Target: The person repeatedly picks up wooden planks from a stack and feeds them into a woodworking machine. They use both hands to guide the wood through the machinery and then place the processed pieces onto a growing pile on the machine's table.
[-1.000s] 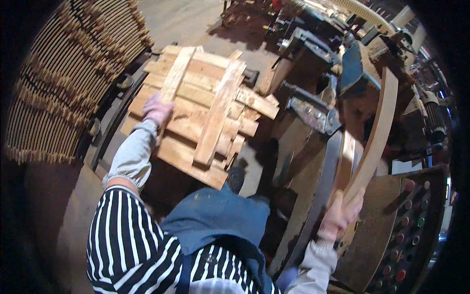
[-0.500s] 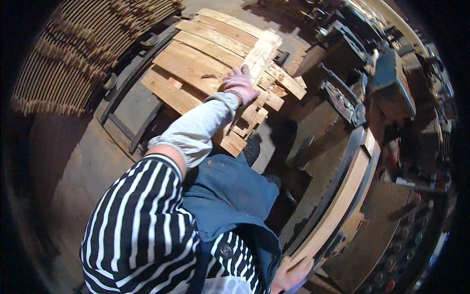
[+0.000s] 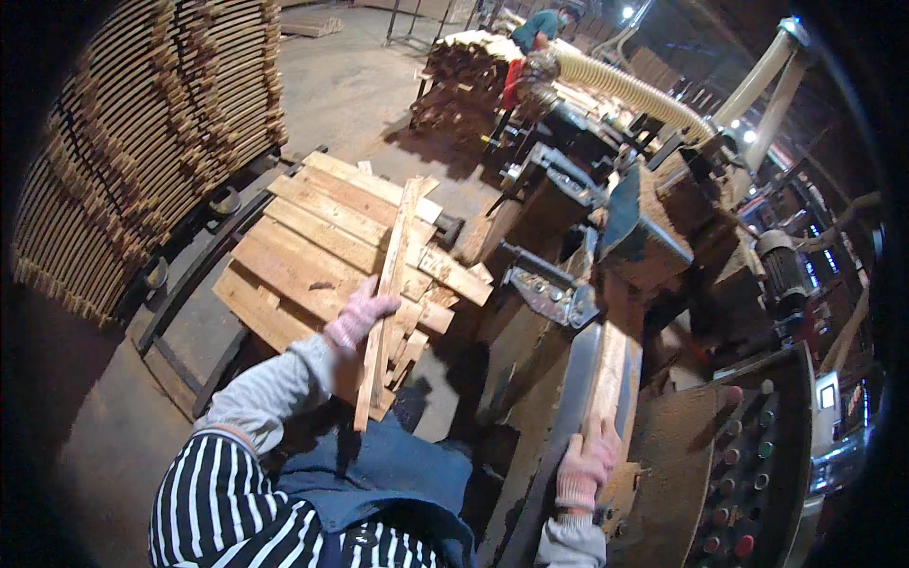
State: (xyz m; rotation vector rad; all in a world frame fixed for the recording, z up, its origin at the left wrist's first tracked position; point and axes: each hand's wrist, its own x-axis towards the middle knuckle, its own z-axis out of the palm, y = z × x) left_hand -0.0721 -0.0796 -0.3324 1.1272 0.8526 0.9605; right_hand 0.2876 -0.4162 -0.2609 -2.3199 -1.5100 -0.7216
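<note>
My left hand, in a pinkish work glove, is closed round a long narrow wooden board. That board is tipped on its edge above a stack of flat planks, its near end sticking out past my fingers. On my right, my gloved right hand is bent over the near end of another wooden board, which lies lengthwise on a machine's narrow metal bed. The far end of this board points at the machine's metal guide parts.
Tall stacks of slats stand at the left beside a low metal cart frame. A button panel is at the lower right. Beyond the machine are a ribbed hose, a woodpile and another person.
My left hand has picked up the board's edge from the stack, tilting it. My right hand has moved forward, and the board on the bed has slid farther along it. The view has lifted.
</note>
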